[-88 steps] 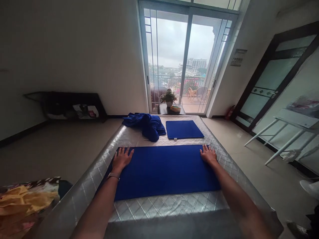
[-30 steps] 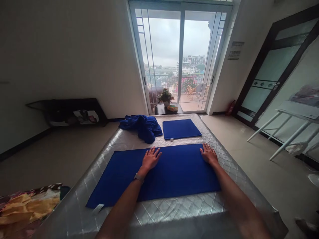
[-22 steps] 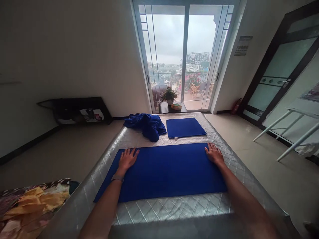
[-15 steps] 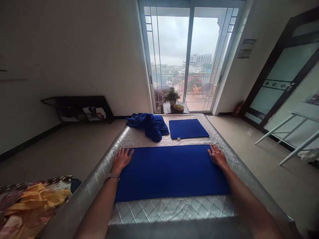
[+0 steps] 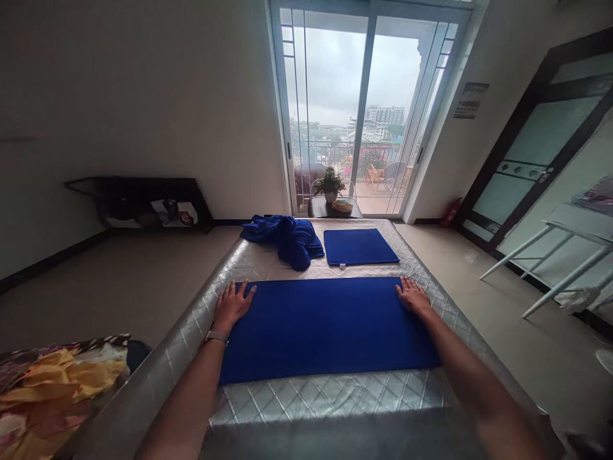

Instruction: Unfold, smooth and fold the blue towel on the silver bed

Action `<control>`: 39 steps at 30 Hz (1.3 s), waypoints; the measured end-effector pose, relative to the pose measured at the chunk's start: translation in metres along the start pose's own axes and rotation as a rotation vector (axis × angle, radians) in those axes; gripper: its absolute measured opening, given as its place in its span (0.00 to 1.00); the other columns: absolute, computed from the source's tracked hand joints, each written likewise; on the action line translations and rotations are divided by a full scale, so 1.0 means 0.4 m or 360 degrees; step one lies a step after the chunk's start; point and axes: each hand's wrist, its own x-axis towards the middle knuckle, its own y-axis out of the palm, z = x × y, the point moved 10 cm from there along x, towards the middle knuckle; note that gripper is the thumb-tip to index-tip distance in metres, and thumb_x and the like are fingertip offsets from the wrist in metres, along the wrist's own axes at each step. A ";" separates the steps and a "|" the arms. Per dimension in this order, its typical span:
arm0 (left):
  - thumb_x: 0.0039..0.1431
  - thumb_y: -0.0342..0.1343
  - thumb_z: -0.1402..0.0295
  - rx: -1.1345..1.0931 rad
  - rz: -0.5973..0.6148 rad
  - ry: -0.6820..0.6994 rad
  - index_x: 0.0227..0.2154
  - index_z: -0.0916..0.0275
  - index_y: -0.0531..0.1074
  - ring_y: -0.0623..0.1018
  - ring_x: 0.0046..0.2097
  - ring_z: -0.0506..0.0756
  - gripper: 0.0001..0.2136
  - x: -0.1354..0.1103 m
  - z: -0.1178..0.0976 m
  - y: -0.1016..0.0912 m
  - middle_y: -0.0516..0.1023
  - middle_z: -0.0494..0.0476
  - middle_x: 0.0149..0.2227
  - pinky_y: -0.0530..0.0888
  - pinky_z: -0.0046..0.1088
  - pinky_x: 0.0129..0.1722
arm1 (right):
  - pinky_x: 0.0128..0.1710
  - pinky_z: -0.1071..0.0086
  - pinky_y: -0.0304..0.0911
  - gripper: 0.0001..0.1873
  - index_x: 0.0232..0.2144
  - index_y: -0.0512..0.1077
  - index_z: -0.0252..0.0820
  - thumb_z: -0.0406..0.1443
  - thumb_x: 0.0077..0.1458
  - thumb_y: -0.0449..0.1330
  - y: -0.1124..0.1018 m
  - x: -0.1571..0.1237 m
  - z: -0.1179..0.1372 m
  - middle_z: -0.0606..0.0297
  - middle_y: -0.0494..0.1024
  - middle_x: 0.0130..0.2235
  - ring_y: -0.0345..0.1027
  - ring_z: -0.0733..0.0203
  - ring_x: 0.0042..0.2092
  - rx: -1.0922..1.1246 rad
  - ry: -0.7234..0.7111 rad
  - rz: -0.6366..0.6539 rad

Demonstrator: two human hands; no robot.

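Note:
A blue towel lies flat in a wide rectangle across the quilted mattress. On its far left corner rests my left hand, fingers apart and a watch or band on the wrist. My right hand lies on the far right corner, palm down, fingers stretched out. Beyond the towel, toward the right, is a smaller folded blue cloth with a white tag on its near edge. Left of that cloth sits a crumpled heap of blue cloth. My forearms cover parts of the towel's side edges.
Behind the mattress a potted plant stands on a dark chair by the sliding glass door. Yellow patterned fabric is piled at the lower left. A white-legged table stands to the right, near a dark-framed door.
The camera view has shifted slightly. Both hands stay on the towel's far corners, and the right-hand fingers look a little closer together. The cloths have not visibly moved on the mattress.

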 end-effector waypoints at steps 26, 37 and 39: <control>0.67 0.32 0.43 0.0036 0.0036 -0.0007 0.70 0.58 0.54 0.54 0.72 0.67 0.36 -0.005 -0.010 -0.008 0.52 0.65 0.73 0.52 0.49 0.69 | 0.71 0.59 0.33 0.35 0.72 0.48 0.36 0.47 0.71 0.35 -0.015 -0.129 0.444 0.60 0.47 0.73 0.36 0.59 0.73 0.0221 -0.0623 -0.0059; 0.67 0.30 0.43 0.0027 0.0026 0.0034 0.70 0.59 0.54 0.55 0.72 0.69 0.36 0.000 -0.005 -0.002 0.53 0.70 0.72 0.53 0.52 0.68 | 0.71 0.58 0.33 0.35 0.72 0.47 0.34 0.45 0.70 0.35 -0.004 -0.045 0.066 0.60 0.45 0.74 0.37 0.57 0.73 0.0126 -0.0132 -0.0091; 0.68 0.31 0.45 0.0042 0.0000 0.0031 0.70 0.60 0.55 0.55 0.71 0.69 0.35 -0.004 -0.009 -0.008 0.54 0.71 0.71 0.54 0.52 0.67 | 0.71 0.59 0.33 0.35 0.72 0.47 0.36 0.46 0.70 0.35 -0.005 -0.048 0.068 0.61 0.45 0.74 0.37 0.57 0.73 0.0155 -0.0102 -0.0095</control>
